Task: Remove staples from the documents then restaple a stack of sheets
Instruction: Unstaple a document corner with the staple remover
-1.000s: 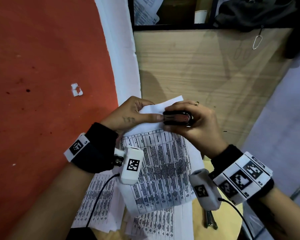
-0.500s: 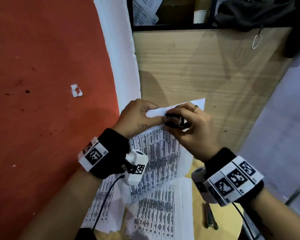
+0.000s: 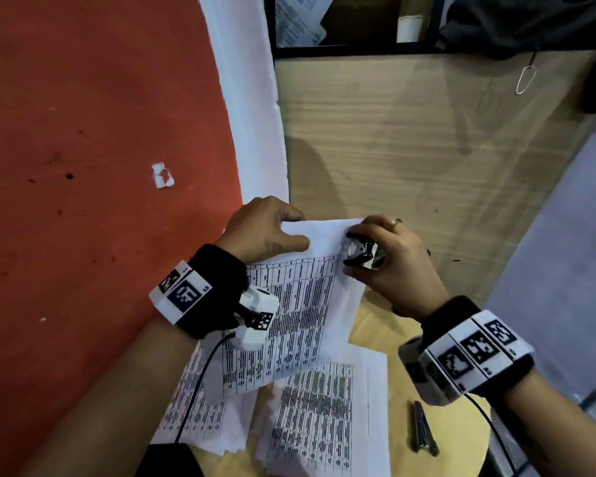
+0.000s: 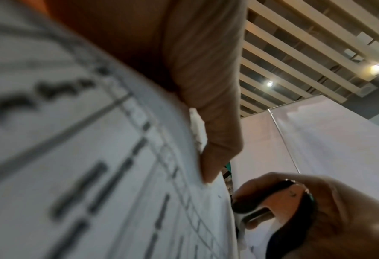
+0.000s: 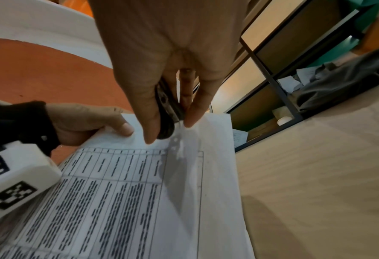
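A printed document (image 3: 300,315) with tables is lifted above the table. My left hand (image 3: 265,232) pinches its top left edge, thumb on top and fingers curled behind. My right hand (image 3: 389,256) grips a small black staple remover (image 3: 358,253) at the sheet's top right corner. In the right wrist view the staple remover (image 5: 166,112) sits between thumb and fingers, touching the document (image 5: 153,192) near its top edge. In the left wrist view my thumb (image 4: 217,140) presses the paper (image 4: 95,157), with the remover (image 4: 273,201) just beyond the sheet's edge.
More printed sheets (image 3: 320,418) lie below on the round wooden table (image 3: 403,442), next to a metal stapler (image 3: 424,432). A wooden cabinet side (image 3: 410,149) rises ahead, with shelves (image 3: 358,25) above. An orange wall (image 3: 83,132) stands to the left.
Both hands rose and swung the document up and rightward. The staple remover moved from the middle of the top edge to the top right corner. My left thumb pulled back from the remover.
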The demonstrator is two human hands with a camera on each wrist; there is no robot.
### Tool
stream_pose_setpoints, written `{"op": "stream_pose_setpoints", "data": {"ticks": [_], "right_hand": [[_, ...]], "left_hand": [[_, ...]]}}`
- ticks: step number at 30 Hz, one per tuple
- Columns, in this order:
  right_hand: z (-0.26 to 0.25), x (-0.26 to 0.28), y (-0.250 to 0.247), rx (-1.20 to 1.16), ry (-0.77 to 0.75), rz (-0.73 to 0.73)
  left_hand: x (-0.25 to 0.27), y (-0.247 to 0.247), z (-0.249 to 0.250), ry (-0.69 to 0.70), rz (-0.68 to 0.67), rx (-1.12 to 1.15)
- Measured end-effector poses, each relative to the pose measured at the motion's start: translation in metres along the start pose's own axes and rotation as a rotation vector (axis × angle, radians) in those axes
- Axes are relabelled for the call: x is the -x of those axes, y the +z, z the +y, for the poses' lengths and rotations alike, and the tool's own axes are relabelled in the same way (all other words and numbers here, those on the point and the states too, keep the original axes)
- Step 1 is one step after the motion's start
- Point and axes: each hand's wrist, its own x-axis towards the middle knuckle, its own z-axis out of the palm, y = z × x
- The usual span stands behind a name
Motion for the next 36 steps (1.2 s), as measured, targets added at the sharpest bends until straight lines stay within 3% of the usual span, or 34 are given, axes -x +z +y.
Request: {"op": "stream_pose_setpoints", "data": {"ticks": [3, 6, 8, 11, 15, 21, 24, 30, 36], "right_hand": [[-0.001, -0.013, -0.012, -0.059, -0.018, -0.169], [-0.001, -0.024, -0.022, -0.061, 0.071, -0.394], [-0.003, -0.026, -0.023, -0.102, 0.116, -0.419], [-0.008, -0.023, -0.024, -0.138, 0.157, -0.398], [-0.014, -0.021, -0.023, -0.186, 0.224, -0.366], [-0.011, -0.015, -0.024, -0.230, 0.221, -0.301], [-0.012, -0.008, -0.021, -0.211, 0.125, -0.188], [-0.016, 0.000, -0.011, -0.028, -0.218, 0.019], [-0.023, -0.002, -0.011, 0.072, -0.312, 0.135]], "left_hand": [[-0.001, 0.000, -0.006, 0.010, -0.052, 0.016], [-0.001, -0.001, -0.008, 0.038, -0.099, 0.028], [-0.001, 0.000, -0.010, 0.041, -0.105, 0.019], [-0.001, 0.001, -0.009, 0.035, -0.085, -0.057], [-0.003, 0.009, 0.005, 0.128, 0.011, -0.339], [-0.006, 0.017, 0.009, 0.132, 0.039, -0.125], [-0.007, 0.019, 0.009, 0.121, 0.053, -0.017], [-0.007, 0.022, 0.007, 0.149, 0.039, 0.125], [-0.002, 0.017, 0.017, 0.102, -0.042, 0.326]]}}
